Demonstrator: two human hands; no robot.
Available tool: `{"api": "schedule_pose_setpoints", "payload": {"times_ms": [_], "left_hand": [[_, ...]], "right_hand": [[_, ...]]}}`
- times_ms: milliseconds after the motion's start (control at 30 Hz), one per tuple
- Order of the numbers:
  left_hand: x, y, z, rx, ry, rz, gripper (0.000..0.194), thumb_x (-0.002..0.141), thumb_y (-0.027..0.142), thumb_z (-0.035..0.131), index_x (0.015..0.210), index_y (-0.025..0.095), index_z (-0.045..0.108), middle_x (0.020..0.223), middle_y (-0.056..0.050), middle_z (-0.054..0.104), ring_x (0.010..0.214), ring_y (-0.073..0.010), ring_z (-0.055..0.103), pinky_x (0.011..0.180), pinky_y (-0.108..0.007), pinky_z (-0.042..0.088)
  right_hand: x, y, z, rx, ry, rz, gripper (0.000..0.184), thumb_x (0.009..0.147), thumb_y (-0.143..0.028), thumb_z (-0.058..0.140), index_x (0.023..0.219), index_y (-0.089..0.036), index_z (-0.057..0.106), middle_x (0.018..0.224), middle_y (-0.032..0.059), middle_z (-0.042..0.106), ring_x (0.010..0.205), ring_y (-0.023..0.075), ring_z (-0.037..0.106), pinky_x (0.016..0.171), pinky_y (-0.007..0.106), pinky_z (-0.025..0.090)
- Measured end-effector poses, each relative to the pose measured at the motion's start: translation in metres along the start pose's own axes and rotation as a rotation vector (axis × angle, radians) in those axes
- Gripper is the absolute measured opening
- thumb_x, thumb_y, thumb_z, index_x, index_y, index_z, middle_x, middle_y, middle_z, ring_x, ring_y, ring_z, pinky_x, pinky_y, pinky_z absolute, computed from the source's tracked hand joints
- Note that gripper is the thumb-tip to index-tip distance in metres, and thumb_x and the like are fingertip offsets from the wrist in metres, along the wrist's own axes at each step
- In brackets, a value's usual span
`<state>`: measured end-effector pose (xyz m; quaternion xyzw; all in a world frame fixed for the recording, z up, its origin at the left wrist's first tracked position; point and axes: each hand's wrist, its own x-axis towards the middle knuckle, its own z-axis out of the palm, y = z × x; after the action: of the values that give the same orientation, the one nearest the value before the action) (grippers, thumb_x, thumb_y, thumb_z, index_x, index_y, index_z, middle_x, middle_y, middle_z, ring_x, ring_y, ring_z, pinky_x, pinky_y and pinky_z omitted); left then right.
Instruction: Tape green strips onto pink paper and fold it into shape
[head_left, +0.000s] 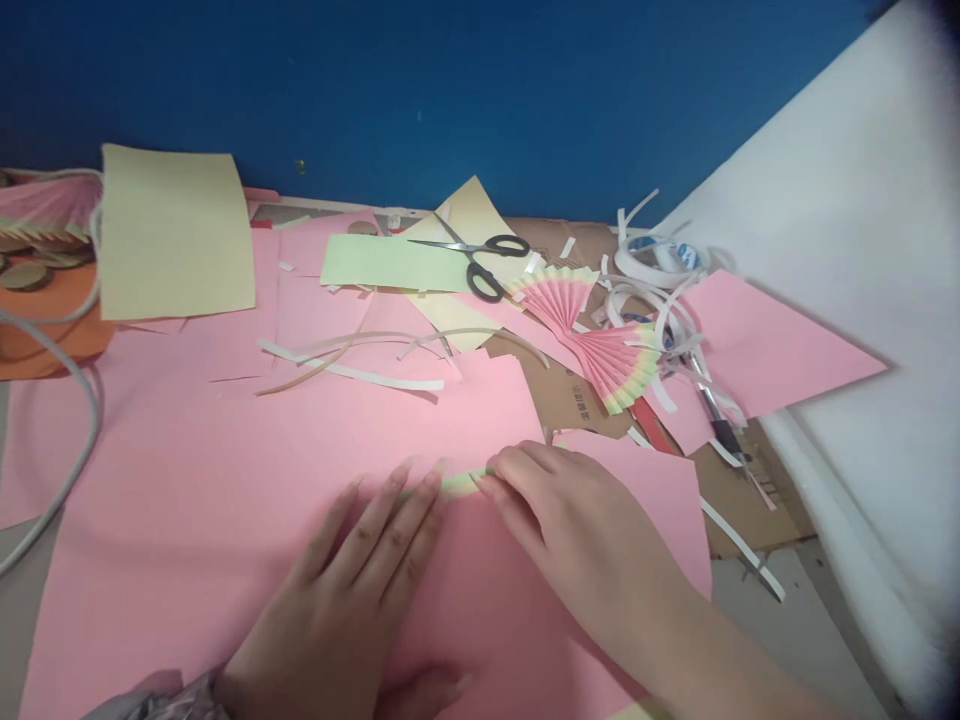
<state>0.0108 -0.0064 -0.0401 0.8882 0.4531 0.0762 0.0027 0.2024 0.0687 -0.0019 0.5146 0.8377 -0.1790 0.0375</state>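
Observation:
Across the work surface spreads a large pink paper sheet [187, 500]. My left hand [352, 570] lies flat on it, fingers stretched out, the fingertips at the left end of a narrow light-green paper strip [459, 485]. At that strip's right end the thumb and index finger of my right hand [577, 510] are pinched together on it. Part of the strip is covered by my fingers. Beyond my hands, scissors [471, 248] with black handles lie with blades apart on a light-green paper piece [375, 262]. A pleated pink-and-green paper fan [577, 335] rests to their right.
Tape rolls [641, 265] and peeled white strips lie at the right, near a pen-like tool [724, 430]. A pink paper piece [780, 345] leans on the white panel [862, 200]. At left are a yellow sheet [176, 235] and a cable [86, 450]. A blue wall [450, 100] stands behind.

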Motion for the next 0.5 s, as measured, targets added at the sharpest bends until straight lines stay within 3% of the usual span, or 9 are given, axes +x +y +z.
{"api": "schedule_pose_setpoints", "payload": {"times_ms": [500], "left_hand": [[0.0007,-0.0017,-0.0008,-0.021,0.007,0.018,0.077,0.08,0.06,0.041,0.134,0.006,0.039,0.142,-0.015,0.036,0.13,-0.0307,0.031,0.109,-0.041,0.012]], "right_hand": [[-0.0022,-0.0011,0.0046,-0.095,0.063,-0.052,0.02,0.085,-0.012,0.047,0.066,-0.019,0.048,0.062,-0.0018,0.049,0.055,0.0125,0.043,0.053,0.027,0.025]]}}
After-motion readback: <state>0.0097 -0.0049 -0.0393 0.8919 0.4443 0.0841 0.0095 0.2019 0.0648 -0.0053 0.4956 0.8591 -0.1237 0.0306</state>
